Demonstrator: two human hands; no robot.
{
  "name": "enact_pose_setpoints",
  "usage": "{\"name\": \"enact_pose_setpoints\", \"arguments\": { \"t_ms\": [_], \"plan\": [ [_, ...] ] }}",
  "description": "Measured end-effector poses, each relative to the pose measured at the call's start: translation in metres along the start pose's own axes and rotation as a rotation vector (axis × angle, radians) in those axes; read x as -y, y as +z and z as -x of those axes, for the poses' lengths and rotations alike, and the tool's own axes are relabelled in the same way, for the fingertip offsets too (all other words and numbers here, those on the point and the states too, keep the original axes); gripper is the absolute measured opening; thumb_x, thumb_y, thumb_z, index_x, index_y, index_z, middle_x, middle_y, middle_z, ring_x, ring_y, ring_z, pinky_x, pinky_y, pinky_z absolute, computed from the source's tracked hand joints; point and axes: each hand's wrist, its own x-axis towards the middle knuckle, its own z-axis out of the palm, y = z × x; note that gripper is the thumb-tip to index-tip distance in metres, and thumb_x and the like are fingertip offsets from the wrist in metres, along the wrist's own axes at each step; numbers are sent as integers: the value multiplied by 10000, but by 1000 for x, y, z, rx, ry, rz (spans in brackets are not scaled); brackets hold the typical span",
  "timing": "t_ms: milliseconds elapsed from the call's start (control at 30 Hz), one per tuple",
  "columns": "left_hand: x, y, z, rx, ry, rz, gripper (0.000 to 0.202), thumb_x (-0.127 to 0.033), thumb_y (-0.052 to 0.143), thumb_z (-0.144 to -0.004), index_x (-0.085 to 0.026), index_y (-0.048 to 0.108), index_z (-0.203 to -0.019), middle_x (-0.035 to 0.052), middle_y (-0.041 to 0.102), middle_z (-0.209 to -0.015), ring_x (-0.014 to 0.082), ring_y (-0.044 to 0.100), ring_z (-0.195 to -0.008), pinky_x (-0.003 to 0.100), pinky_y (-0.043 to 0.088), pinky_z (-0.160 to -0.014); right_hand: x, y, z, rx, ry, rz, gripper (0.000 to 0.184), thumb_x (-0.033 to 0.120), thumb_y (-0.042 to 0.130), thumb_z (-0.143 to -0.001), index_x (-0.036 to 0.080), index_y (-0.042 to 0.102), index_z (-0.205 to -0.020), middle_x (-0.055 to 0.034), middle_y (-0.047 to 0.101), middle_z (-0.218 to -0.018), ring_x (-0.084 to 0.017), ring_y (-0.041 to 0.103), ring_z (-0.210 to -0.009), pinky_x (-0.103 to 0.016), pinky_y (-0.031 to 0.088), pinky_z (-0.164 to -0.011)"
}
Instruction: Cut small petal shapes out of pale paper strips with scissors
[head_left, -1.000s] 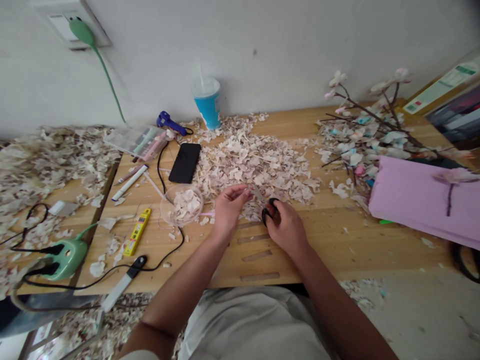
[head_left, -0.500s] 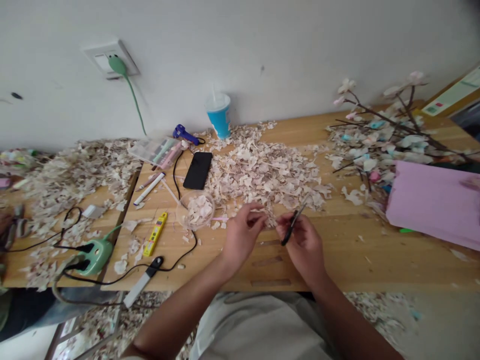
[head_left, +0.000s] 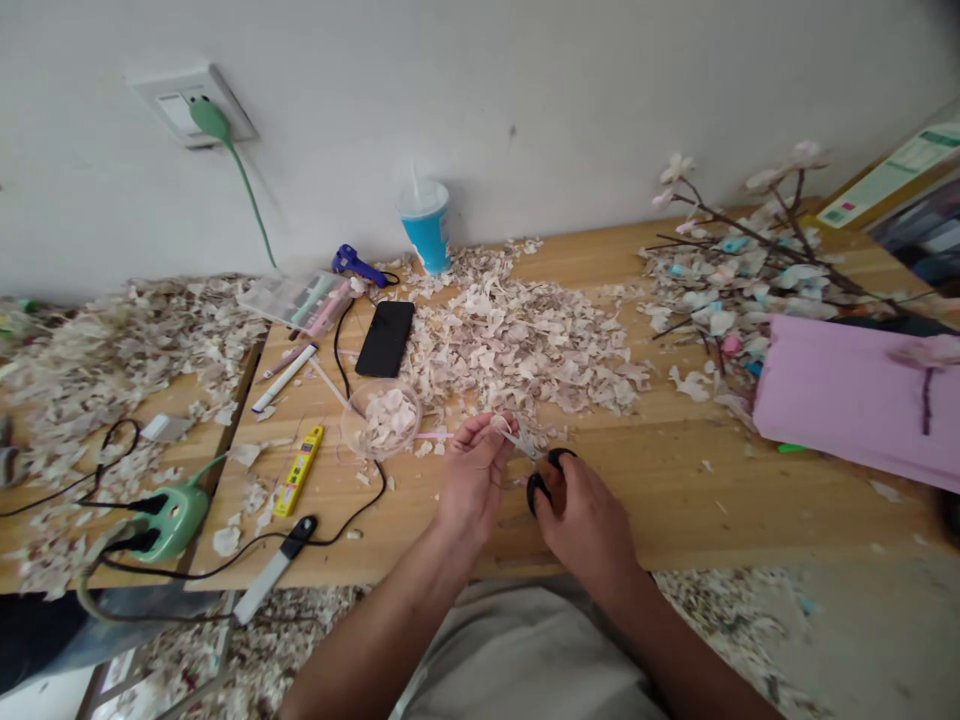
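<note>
My right hand (head_left: 589, 515) grips a pair of scissors (head_left: 530, 450) by their black handles, with the fingers through the loops. The silver blades point left and reach my left hand (head_left: 474, 470). Between the thumb and fingers of that hand is a small pale petal-like piece (head_left: 501, 426), pinched right at the blade tips. Just beyond both hands lies a broad heap of pale, dry petal-like scraps (head_left: 517, 340). A clear round dish (head_left: 382, 420) with more of these scraps sits left of my left hand.
A phone (head_left: 385, 340), a blue cup (head_left: 427, 225), a yellow box cutter blade case (head_left: 298, 470) and a black-handled scraper (head_left: 277, 570) lie leftward. A green power strip (head_left: 174, 520) trails cords. Flowering twigs (head_left: 780, 235) and a pink sheet (head_left: 847, 400) are at the right.
The scissors have turned in my right hand, from upright to pointing left, with fingers now in the loops. Both hands have come together at the small pale piece. The view has shifted slightly.
</note>
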Motion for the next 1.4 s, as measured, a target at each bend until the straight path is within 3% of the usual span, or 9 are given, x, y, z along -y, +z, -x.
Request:
{"name": "enact_pose_setpoints", "arguments": {
  "t_ms": [267, 500, 733, 967, 1400],
  "plan": [
    [12, 1, 7, -30, 58, -66, 331, -220, 840, -594, -169, 630, -844, -18, 686, -755, 89, 648, -707, 256, 512, -786, -10, -1, 7, -20, 11, 79, 237, 331, 495, -873, 194, 594, -1038, -84, 715, -927, -239, 673, -756, -333, 466, -624],
    [6, 0, 9, -1, 74, -101, 258, -220, 832, -612, -144, 683, -809, 11, 705, -756, 107, 660, -716, 258, 507, -779, -15, -5, 12, 39, 109, -28, 261, 341, 470, -861, 190, 604, -1026, -76, 721, -926, -244, 683, -802, -330, 486, -663],
    [15, -1, 12, -22, 34, -36, 241, -209, 837, -593, -147, 717, -793, 7, 704, -785, 98, 647, -738, 235, 505, -764, -7, -4, 15, 136, 121, -156, 309, 346, 495, -826, 189, 578, -1080, -86, 708, -999, -248, 672, -897, -327, 494, -732],
    [18, -3, 10, -17, 30, -19, 241, -193, 841, -582, -155, 703, -775, -2, 703, -753, 98, 648, -712, 237, 509, -748, -10, -2, 16, 131, 138, -99, 283, 354, 458, -852, 190, 612, -1024, -77, 717, -913, -257, 683, -820, -342, 490, -683],
    [15, -3, 11, -11, 66, -116, 200, -223, 813, -619, -162, 719, -785, 11, 704, -769, 113, 642, -727, 261, 512, -764, -15, 1, 16, 97, 114, -116, 298, 339, 452, -854, 173, 612, -1043, -107, 713, -982, -264, 685, -858, -364, 517, -735]
  ]
}}
